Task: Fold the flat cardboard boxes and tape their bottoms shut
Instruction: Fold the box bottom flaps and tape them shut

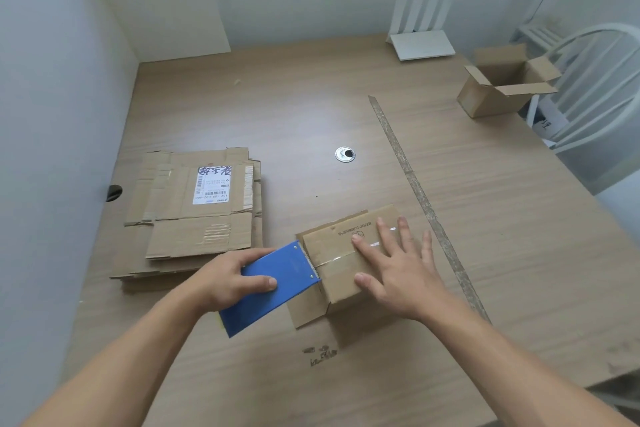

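Note:
A small cardboard box (pixel 341 274) stands upside down near the table's front, its bottom flaps closed and a strip of clear tape running across them. My right hand (pixel 398 270) lies flat on the box's top with fingers spread, pressing on the tape. My left hand (pixel 225 279) grips a blue tape dispenser (pixel 273 288), whose toothed edge meets the box's left edge where the tape ends. A stack of flat cardboard boxes (pixel 194 218) lies to the left, the top one bearing a white shipping label.
A folded box (pixel 502 83) with open top flaps stands at the table's far right edge, beside a white chair (pixel 595 94). A white router (pixel 420 28) sits at the back. A round cable hole (pixel 345 154) and a long strip (pixel 422 201) mark the tabletop (pixel 277 107).

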The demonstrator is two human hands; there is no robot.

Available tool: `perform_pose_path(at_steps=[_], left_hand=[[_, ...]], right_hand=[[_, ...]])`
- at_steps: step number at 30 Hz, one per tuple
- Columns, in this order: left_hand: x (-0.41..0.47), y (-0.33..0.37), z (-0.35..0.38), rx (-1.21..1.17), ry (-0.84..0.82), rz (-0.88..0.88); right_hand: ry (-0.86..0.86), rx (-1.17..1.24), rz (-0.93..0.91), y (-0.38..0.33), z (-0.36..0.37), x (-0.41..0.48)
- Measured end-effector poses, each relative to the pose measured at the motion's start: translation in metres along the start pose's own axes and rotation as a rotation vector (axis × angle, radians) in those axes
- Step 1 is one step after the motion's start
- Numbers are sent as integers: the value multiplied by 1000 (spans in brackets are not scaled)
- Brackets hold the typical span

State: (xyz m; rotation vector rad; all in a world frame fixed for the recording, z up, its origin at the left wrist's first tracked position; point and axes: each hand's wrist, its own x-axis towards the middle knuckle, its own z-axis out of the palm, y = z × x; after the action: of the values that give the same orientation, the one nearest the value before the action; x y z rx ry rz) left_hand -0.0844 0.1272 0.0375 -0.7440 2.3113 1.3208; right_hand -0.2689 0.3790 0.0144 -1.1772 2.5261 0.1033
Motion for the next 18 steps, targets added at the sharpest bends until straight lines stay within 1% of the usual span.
perform_pose_path(at_steps=[1,3,5,7,10,13,18], left_hand=[[-1,2,0,4,12,5],[-3,5,3,2,26,13],[-6,4,6,-13,24,16],[-10,0,6,-42,19,18],[-18,-5,2,-75,-6,34],[-28,-6,-2,-66,-38,43],[-48,-17,-8,0,-56,-11]], right_hand=[[13,-24,-3,-8,-2,-2],[18,26,-18,-27,-2,-4],[-8,95,-29,-47,4,-4],[-29,78,-18,-56,14,-2],[-20,42,-31,-52,21,1],[-2,34,-89,-48,20,4],[-29,12,-112,-47,17,8]])
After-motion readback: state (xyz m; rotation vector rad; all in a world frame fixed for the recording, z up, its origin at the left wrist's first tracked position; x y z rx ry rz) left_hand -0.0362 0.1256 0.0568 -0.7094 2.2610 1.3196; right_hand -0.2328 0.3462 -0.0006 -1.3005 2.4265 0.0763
